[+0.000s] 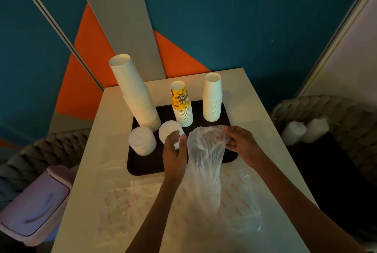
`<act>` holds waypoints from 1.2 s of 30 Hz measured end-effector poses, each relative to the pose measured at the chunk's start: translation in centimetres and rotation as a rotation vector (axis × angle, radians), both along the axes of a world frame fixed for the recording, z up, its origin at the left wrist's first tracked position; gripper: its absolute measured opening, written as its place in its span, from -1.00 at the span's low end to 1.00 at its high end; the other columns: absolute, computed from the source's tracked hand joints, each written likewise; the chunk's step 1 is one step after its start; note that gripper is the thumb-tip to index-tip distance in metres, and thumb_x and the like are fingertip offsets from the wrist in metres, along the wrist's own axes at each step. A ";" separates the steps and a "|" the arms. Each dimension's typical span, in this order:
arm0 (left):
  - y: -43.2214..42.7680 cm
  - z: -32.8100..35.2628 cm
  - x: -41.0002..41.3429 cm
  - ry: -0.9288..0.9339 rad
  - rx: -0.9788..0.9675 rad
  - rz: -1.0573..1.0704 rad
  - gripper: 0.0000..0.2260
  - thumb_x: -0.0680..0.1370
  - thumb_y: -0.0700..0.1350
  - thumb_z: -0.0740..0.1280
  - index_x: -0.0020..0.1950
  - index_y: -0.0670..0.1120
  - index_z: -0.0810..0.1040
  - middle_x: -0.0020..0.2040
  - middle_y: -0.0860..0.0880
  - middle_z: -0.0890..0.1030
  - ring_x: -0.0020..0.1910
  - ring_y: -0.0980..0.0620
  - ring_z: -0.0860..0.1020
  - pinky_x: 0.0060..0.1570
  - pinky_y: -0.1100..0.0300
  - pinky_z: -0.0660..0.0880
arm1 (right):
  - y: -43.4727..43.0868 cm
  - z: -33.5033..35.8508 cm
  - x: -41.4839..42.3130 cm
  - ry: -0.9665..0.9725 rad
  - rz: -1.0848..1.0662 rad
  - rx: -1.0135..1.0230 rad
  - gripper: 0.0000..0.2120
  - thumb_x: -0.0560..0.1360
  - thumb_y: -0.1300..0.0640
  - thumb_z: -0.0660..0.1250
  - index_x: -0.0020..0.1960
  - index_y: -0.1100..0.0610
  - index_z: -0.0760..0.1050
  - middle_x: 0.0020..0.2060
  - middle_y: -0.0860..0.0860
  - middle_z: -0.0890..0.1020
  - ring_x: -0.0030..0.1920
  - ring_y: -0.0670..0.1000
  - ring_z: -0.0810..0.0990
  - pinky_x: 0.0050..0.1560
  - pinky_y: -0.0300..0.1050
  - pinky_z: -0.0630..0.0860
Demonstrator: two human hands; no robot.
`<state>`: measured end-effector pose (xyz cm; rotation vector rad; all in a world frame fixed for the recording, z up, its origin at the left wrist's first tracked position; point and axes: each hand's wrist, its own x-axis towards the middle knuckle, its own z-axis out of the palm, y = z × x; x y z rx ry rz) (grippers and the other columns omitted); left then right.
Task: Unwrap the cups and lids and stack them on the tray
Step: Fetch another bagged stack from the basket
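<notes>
The left hand (175,153) curls round a lid stack (168,130) standing on the tray (142,163) near its front middle. The right hand (239,143) pinches the mouth of a clear wrap (206,161) above the tray's front right, and the wrap hangs past the front edge. A second lid stack (141,140) stands at the tray's front left, tall cups (134,93), printed cups (181,103) and short cups (212,97) line its back, and flat wrappers (122,205) lie in front of the tray.

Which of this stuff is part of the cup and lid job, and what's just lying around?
Job: tray, tall white cups, printed cups, short white cups, free lid stack, held lid stack in left hand, wrapper in right hand, two wrapped stacks at right.
Lying about: empty wrappers on the table, purple bin.
</notes>
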<state>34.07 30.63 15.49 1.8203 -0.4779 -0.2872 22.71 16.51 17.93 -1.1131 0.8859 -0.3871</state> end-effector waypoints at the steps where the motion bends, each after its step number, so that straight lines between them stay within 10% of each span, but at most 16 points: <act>1: -0.3 0.4 -0.6 0.002 -0.043 -0.028 -0.64 0.55 0.01 0.26 0.27 -0.16 0.43 0.11 0.09 0.49 0.06 0.20 0.48 -0.06 0.46 0.41 | 0.1 0.0 0.1 -0.004 -0.005 0.000 -0.88 0.58 0.12 0.24 0.00 0.13 0.53 -0.09 0.11 0.66 -0.10 0.01 0.66 -0.09 -0.17 0.57; 6: -1.3 -0.5 -2.5 -0.020 -0.022 -0.080 -0.46 0.37 0.20 0.37 0.21 -0.08 0.44 0.09 0.10 0.50 0.08 0.17 0.49 0.02 0.41 0.41 | 0.3 0.0 0.4 -0.065 -0.017 0.033 -0.85 0.59 0.12 0.23 0.03 0.18 0.52 -0.14 0.10 0.67 -0.14 0.02 0.67 -0.09 -0.11 0.60; 14: -2.4 -0.7 -1.3 0.156 0.065 -0.121 -0.90 0.52 -0.13 0.38 -0.02 -0.14 0.56 -0.13 -0.01 0.63 -0.13 0.10 0.60 -0.13 0.33 0.49 | 0.2 0.7 -0.3 -0.093 -0.004 0.033 -0.88 0.59 0.13 0.22 0.01 0.14 0.51 -0.15 0.07 0.66 -0.15 0.01 0.66 -0.23 -0.21 0.60; 26: -0.7 2.2 2.9 0.428 -0.178 -0.085 -0.96 0.52 -0.23 0.35 -0.10 -0.11 0.52 -0.13 -0.06 0.62 -0.07 -0.03 0.60 0.01 0.07 0.54 | -1.9 0.1 -1.5 0.061 -0.144 -0.472 -0.94 0.44 0.21 0.44 -0.20 0.16 0.58 -0.41 0.05 0.54 -0.42 -0.13 0.48 -0.41 -0.36 0.43; 36: -0.4 2.7 3.0 0.540 -0.231 -0.125 -0.97 0.53 -0.18 0.34 -0.09 -0.13 0.56 -0.18 -0.06 0.64 -0.14 -0.01 0.61 -0.08 0.09 0.54 | -1.1 -0.2 -1.7 -0.190 -0.109 0.128 -0.82 0.53 0.16 0.28 0.12 0.15 0.53 0.02 0.12 0.64 0.04 0.05 0.63 -0.08 -0.12 0.59</act>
